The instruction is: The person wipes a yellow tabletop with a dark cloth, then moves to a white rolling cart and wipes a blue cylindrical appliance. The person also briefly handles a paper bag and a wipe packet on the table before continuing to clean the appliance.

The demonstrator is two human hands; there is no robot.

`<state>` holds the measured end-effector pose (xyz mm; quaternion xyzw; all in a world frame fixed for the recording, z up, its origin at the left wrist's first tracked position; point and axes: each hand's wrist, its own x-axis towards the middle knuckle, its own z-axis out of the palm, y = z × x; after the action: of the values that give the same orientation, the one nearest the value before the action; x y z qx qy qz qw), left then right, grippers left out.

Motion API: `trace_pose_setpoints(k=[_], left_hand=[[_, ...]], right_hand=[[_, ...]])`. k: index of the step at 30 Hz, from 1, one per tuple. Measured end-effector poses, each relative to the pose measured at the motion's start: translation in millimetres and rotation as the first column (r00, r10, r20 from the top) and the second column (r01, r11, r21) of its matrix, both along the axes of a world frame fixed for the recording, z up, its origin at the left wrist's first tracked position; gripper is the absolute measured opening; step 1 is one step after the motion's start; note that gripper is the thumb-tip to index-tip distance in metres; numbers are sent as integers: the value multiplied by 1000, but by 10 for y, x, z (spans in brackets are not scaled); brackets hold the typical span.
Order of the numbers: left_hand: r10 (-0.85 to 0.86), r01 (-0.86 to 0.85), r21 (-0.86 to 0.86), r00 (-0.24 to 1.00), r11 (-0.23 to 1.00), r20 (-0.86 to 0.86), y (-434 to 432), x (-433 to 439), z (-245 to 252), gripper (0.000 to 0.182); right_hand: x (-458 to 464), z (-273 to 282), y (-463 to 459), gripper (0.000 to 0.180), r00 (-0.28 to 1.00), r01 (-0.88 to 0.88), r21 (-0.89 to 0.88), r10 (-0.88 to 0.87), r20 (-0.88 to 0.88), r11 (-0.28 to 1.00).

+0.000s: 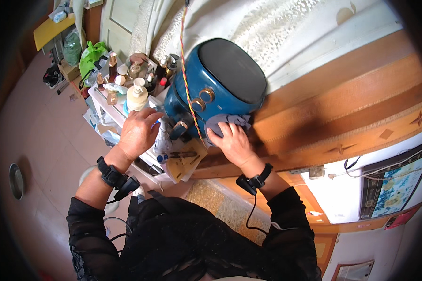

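A blue air fryer (pixel 183 84) with a dark top and two copper-rimmed knobs (pixel 202 99) stands on a wooden surface. My right hand (pixel 232 142) presses a grey-blue cloth (pixel 216 123) against its lower front side. My left hand (pixel 140 130) is raised with bent fingers beside a cream pump bottle (pixel 137 96), left of the fryer's handle (pixel 179 130); nothing clearly shows in it. A twisted red-and-yellow cord (pixel 187 84) hangs in front of the fryer. Below the handle are a white-and-grey bottle (pixel 162 138) and pliers-like tool handles (pixel 183 154) on yellowish paper (pixel 179 168).
A white cart (pixel 109 109) crowded with cosmetic bottles stands at the left. Behind the fryer hangs a white lace curtain (pixel 285 31). Green bags (pixel 91 56), shoes (pixel 52 77) and a metal bowl (pixel 17 181) are on the floor side. The wooden ledge (pixel 302 119) runs right.
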<state>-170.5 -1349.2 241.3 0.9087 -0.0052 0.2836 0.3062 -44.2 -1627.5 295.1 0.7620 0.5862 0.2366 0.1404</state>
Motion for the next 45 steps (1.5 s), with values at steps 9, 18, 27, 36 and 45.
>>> trace_pose_setpoints(k=[9, 18, 27, 36, 45], left_hand=[[45, -45, -40, 999, 998, 3, -259, -184, 62, 30], [-15, 20, -65, 997, 998, 73, -653, -151, 259, 32], [-368, 300, -640, 929, 708, 29, -951, -325, 344, 76], [-98, 419, -864, 908, 280, 408, -992, -72, 660, 66], [137, -56, -294, 955, 954, 262, -543, 977, 816, 47]], right_hand=[[-193, 810, 1, 46, 978, -47, 236, 92, -185, 971], [13, 934, 557, 63, 993, 30, 209, -5, -119, 977], [-339, 547, 127, 49, 612, 271, 529, 280, -740, 804], [-109, 761, 195, 45, 563, 58, 493, 380, -734, 868], [674, 612, 263, 55, 942, 153, 307, -45, -332, 939]])
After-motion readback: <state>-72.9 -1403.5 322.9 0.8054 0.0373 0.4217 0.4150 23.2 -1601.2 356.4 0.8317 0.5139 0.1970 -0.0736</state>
